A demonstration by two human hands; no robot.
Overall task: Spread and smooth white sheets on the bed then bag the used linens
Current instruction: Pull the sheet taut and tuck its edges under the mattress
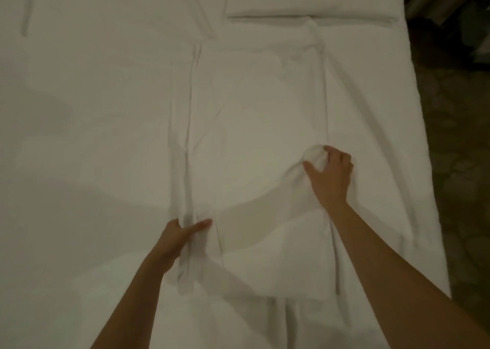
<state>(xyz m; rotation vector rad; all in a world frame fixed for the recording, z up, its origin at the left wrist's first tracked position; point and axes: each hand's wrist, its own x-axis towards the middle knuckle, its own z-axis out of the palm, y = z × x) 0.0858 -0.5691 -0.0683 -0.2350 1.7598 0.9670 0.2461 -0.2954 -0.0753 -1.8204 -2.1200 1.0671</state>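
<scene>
On the bed point(79, 110), seen from the head camera, we see a folded white sheet point(254, 136) lying lengthwise over the white cover, a little to the right of the middle. Its left edge makes a long fold running toward us, and its right edge makes a straight line. Our left hand point(177, 240) holds the left fold near its lower end: the thumb lies on top of the cloth and the fingers are curled under it, so the hand pinches the sheet. Our right hand point(330, 173) is at the right edge, higher up, and its fingers are closed around a small bunch of the sheet. Beyond the sheet, a white pillow point(313, 1) lies at the top of the bed. To the right of the bed we see a dark floor point(456, 189).
</scene>
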